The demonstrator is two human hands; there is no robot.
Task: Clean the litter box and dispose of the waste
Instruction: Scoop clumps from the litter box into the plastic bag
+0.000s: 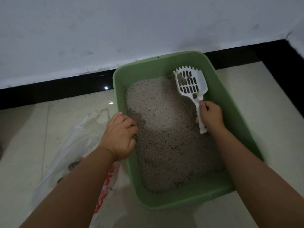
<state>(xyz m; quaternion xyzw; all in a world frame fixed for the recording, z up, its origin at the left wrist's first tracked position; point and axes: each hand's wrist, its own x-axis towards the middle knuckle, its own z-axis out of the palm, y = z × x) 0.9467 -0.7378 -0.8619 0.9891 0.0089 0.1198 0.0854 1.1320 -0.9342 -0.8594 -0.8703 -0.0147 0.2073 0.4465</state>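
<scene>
Head view: green litter box (218,97) on tiled floor (29,132), centre frame, holding grey litter (166,137). Right hand (212,116) wraps handle of white slotted scoop (190,83), head toward 12 o'clock, raised above litter. Left hand (120,137) curls over box's 9 o'clock rim. Plastic bag (77,142) just beside at 8 o'clock.

A pale tiled floor (246,99) was edged by a black skirting strip (49,91). On it, a green litter box (164,63) was set near the wall, with a white plastic bag (79,139) laid just beside it among scattered litter grains.
</scene>
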